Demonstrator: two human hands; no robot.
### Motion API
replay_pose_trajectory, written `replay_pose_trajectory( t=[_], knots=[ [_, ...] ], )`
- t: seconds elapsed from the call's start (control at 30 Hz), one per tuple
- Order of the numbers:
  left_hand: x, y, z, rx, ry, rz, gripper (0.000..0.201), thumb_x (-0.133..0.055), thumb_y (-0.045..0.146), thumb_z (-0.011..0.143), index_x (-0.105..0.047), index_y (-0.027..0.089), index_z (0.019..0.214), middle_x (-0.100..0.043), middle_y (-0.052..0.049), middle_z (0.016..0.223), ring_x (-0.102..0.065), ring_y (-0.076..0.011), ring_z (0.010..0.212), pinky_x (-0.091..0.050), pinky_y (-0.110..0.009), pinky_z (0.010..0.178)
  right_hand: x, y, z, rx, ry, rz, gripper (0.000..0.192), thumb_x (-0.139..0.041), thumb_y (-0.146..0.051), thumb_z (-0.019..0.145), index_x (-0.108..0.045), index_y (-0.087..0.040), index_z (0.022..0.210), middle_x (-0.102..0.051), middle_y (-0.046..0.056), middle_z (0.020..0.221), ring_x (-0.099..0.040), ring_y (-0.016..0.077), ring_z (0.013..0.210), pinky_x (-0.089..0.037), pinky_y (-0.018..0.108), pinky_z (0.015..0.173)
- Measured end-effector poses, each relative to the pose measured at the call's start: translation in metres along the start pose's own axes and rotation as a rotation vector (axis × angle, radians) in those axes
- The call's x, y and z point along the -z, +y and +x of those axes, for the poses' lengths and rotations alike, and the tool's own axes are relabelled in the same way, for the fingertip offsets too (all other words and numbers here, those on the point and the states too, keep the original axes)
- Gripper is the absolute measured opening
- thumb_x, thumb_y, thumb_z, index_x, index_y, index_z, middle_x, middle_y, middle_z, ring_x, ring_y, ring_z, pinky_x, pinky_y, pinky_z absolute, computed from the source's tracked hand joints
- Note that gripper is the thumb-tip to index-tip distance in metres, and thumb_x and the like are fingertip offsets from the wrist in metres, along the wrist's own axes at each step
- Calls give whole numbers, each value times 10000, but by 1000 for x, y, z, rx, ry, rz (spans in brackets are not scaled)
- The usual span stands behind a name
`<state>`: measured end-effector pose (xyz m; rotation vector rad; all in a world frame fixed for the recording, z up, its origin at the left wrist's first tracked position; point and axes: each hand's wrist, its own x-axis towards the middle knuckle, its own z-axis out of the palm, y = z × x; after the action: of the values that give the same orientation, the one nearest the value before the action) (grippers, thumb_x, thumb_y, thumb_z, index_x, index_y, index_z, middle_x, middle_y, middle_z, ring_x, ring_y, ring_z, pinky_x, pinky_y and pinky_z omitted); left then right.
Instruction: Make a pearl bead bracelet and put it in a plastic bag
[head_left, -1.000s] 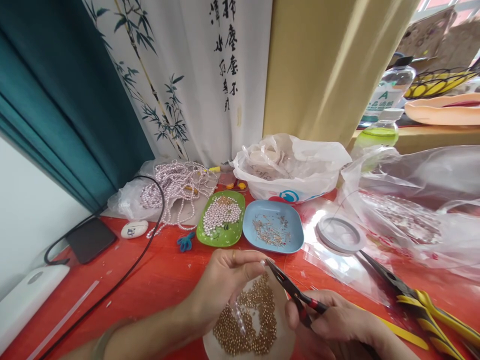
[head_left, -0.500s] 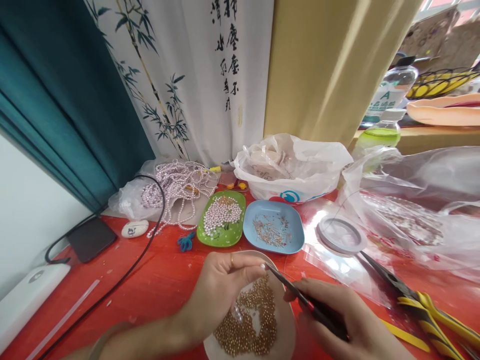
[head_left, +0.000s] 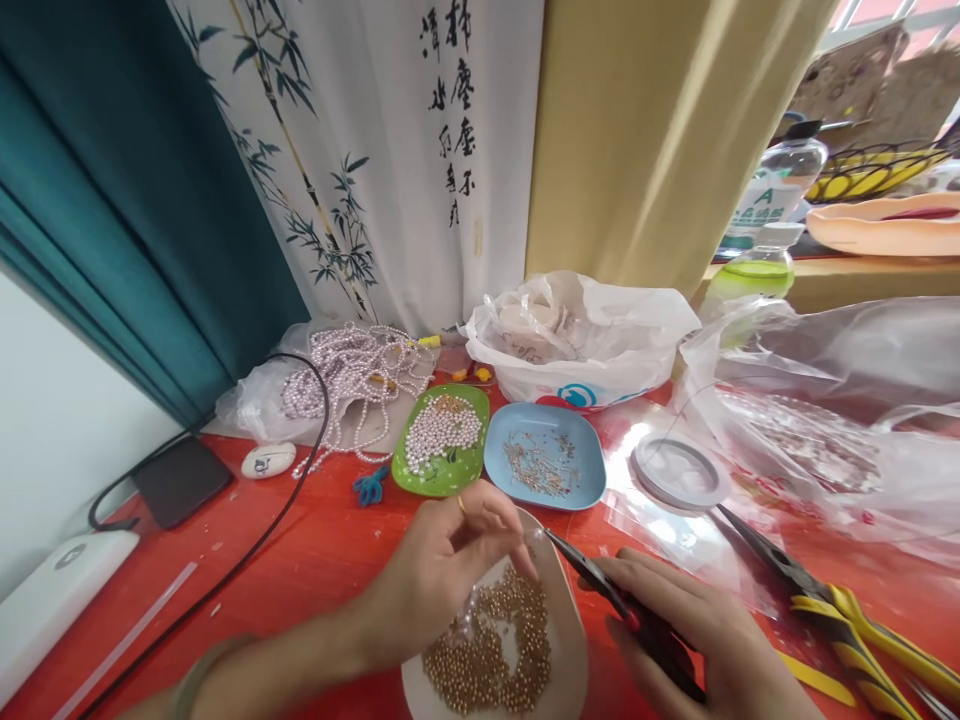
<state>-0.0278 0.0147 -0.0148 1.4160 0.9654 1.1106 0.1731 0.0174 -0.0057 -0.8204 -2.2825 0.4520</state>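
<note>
The left hand hovers over a white dish of small gold beads, its fingertips pinched on something too small to make out. The right hand is clenched around red-and-black pliers, whose closed tips point at the left fingertips, just above the dish. Behind it on the red table, a green dish holds loose pearl beads; just beside it a blue dish holds thin metal pins. Pearl strands lie on a plastic bag; yellow-handled pliers rest to the right
</note>
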Motion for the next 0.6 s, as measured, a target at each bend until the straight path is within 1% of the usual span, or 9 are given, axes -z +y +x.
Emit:
replay_pose_trajectory(
  t=[0.07, 0.13, 0.17, 0.23, 0.3, 0.33, 0.43, 0.5, 0.6],
  knots=[
    [2, 2, 1, -69, -25, 95, 153, -472, 159, 827, -621, 157, 793, -677, -32, 749, -604, -113, 711, -451, -232, 668, 0, 2, 0, -3, -17, 12, 276, -346, -29, 697, -529, -218, 779, -590, 13, 575, -596, 141, 513, -475, 201, 408],
    [3, 4, 1, -93, -9, 214, 193, -481, 112, 796, -668, 158, 805, -686, -51, 816, -609, -131, 756, -460, -250, 700, 0, 3, -1, -5, -21, 21, 293, -345, -28, 697, -536, -221, 808, -591, 13, 584, -595, 141, 513, -477, 201, 412],
    [3, 6, 0, -79, 8, 270, 202, -495, 100, 774, -678, 161, 832, -688, -56, 843, -608, -136, 747, -465, -252, 683, -1, 3, -2, -2, -20, 23, 311, -346, -25, 690, -539, -219, 839, -591, 14, 589, -593, 142, 511, -478, 204, 414],
    [3, 9, -2, -16, 27, 332, 242, -524, 108, 736, -670, 168, 918, -688, -63, 881, -599, -135, 670, -467, -242, 584, -2, 3, -2, 2, -15, 23, 349, -349, -20, 678, -537, -214, 900, -587, 15, 598, -587, 143, 506, -478, 212, 416],
    [2, 12, -3, 45, 16, 315, 288, -547, 137, 715, -650, 175, 982, -688, -61, 884, -583, -129, 608, -449, -231, 505, -3, 3, -2, 4, -6, 21, 357, -349, -17, 683, -532, -212, 919, -583, 15, 606, -584, 142, 504, -478, 213, 420],
    [2, 13, -3, 65, 6, 285, 301, -560, 152, 710, -644, 178, 997, -689, -57, 874, -583, -130, 609, -450, -229, 504, -3, 3, -2, 4, -3, 24, 346, -347, -19, 692, -531, -215, 910, -582, 14, 607, -584, 141, 506, -478, 213, 423],
    [1, 15, -3, 107, 1, 164, 300, -592, 197, 716, -639, 175, 1011, -690, -55, 870, -609, -147, 732, -479, -235, 625, -5, 3, -1, 2, 1, 38, 305, -345, -31, 718, -532, -223, 863, -581, 13, 606, -588, 139, 516, -476, 208, 423],
    [0, 15, -2, 130, 19, 105, 282, -610, 219, 719, -649, 162, 992, -688, -66, 899, -613, -154, 802, -480, -242, 708, -6, 4, -2, 1, 2, 35, 302, -349, -35, 716, -536, -219, 867, -586, 16, 614, -592, 140, 523, -478, 209, 427],
    [0, 13, -1, 142, 41, 75, 215, -622, 226, 720, -680, 149, 912, -682, -80, 941, -612, -163, 842, -477, -252, 754, -7, 4, -3, -4, 2, 26, 322, -356, -40, 703, -548, -207, 900, -594, 23, 629, -593, 142, 523, -484, 215, 435]
  ],
)
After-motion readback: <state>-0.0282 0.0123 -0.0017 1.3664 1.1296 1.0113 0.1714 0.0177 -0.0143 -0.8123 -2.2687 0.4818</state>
